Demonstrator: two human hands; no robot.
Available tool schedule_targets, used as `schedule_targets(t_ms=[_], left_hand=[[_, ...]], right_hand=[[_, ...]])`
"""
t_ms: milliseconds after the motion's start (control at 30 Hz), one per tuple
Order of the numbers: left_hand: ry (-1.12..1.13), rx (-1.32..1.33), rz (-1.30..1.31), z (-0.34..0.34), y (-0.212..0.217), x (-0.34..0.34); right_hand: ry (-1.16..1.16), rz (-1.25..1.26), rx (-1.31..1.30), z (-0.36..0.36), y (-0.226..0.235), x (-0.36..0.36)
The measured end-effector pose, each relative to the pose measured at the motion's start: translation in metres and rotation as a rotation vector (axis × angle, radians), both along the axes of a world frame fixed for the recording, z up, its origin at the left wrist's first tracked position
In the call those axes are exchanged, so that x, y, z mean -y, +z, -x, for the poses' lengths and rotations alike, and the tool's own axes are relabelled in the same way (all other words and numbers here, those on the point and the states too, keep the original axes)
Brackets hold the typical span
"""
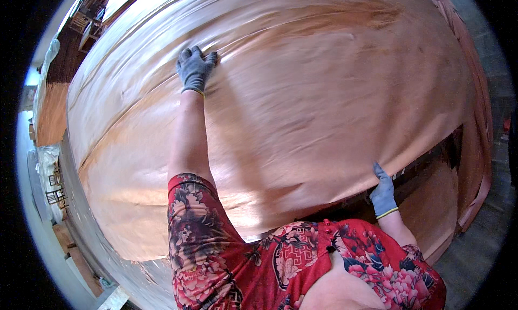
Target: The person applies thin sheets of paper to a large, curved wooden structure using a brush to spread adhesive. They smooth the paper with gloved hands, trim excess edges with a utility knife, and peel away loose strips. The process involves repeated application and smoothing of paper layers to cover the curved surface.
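A large, glossy copper-pink sheet (334,94) spreads in front of me, its surface full of long creases and ripples. My left hand (195,70), in a grey knitted glove, reaches far over it. Those fingers are bent into the sheet at a fold, and creases run off to the right from them. At the sheet's near right edge is my right hand (384,194), also gloved. One digit lies over the edge and the hand looks closed on it; the other fingers are mostly hidden.
Under the near edge a dark gap and a brown panel (426,213) show. Bunched sheet material (477,110) hangs along the right side, beside grey floor (467,267). Clear plastic film (145,280) lies at lower left. Chairs (55,188) and stacked boards stand farther left.
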State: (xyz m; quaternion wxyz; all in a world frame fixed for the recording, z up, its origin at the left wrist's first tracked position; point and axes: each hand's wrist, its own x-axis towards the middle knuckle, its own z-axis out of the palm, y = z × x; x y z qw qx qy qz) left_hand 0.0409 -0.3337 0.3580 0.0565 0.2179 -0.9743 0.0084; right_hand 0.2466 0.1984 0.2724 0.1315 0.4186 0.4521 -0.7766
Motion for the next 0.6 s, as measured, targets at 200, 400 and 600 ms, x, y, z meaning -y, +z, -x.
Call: schedule_targets(t_ms=[200,400,600], left_hand=[[-0.036,-0.138,0.195,-0.009,-0.035,0.001],[-0.036,-0.146,0.192,-0.013,-0.027,-0.014],[-0.057,-0.093,0.197,0.016,-0.010,-0.046]], right_hand=[[0.266,-0.483,0.230,-0.033,0.036,-0.074],[0.813,-1.282,-0.878,0.100,0.116,0.023],[1.148,-1.277,-1.462,0.265,0.115,0.242]])
